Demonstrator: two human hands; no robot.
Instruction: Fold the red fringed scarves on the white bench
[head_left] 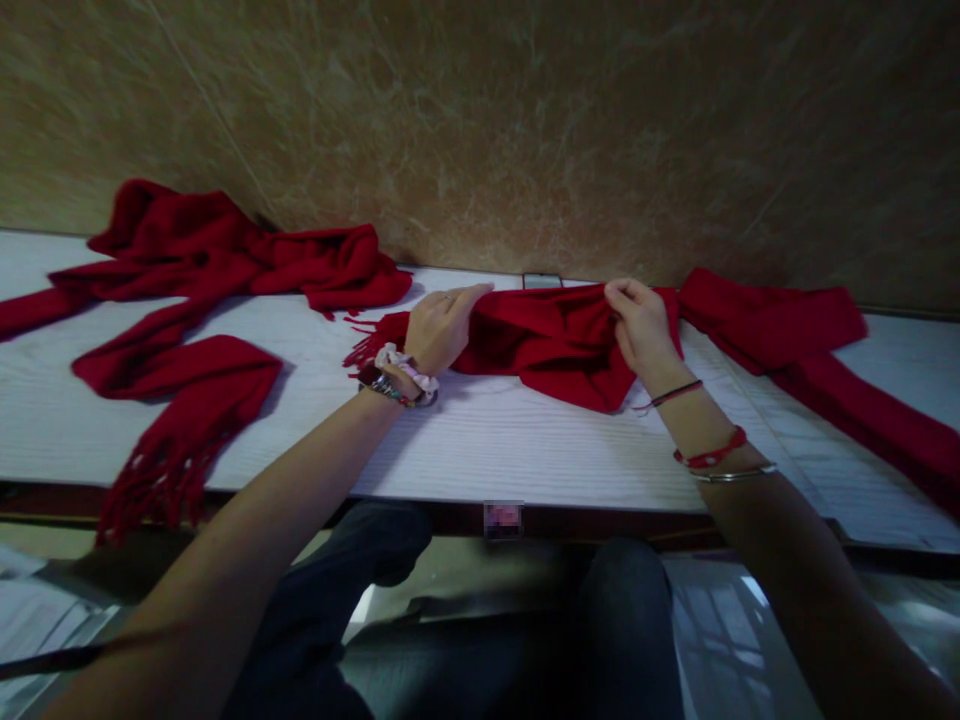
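A red scarf [555, 335] with a fringed end lies partly folded on the white wood-grain table, in front of me. My left hand [442, 325] grips it near the fringe [367, 343], with the fingers reaching over the cloth and some of them hidden. Thumb and fingers of my right hand [639, 325] pinch the cloth at the scarf's upper right part. Between my hands the fabric is creased, and its lower edge hangs toward me in a loose fold.
More red scarves [247, 260] lie heaped on the left, with one fringed end [161, 470] hanging over the table's front edge. Another folded red scarf [780, 320] trails off to the right. A brown marbled wall [480, 130] closes the back of the white table [465, 440].
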